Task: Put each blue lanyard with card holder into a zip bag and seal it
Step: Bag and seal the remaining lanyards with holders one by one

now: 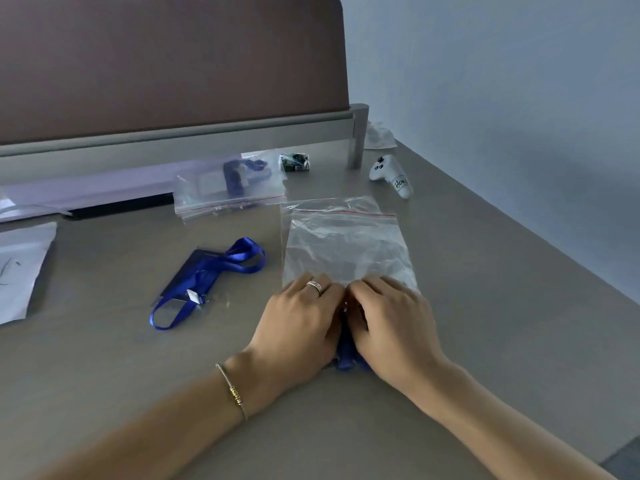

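Note:
A clear zip bag [346, 244] lies flat in front of me, its red zip line at the far end. My left hand [298, 323] and my right hand [388, 323] sit side by side at its near edge, fingers curled down. Together they hold a bunched blue lanyard [346, 358], mostly hidden under the palms. A second blue lanyard with a dark card holder [207, 275] lies loose to the left. Further back lies another zip bag [228, 188] with a blue lanyard inside.
A white game controller [391, 176] lies at the back right near a metal post [356, 140]. A small printed packet [294, 162] sits behind the bags. White paper [17, 271] lies at the left edge. A brown partition [173, 64] closes off the back of the table [485, 271].

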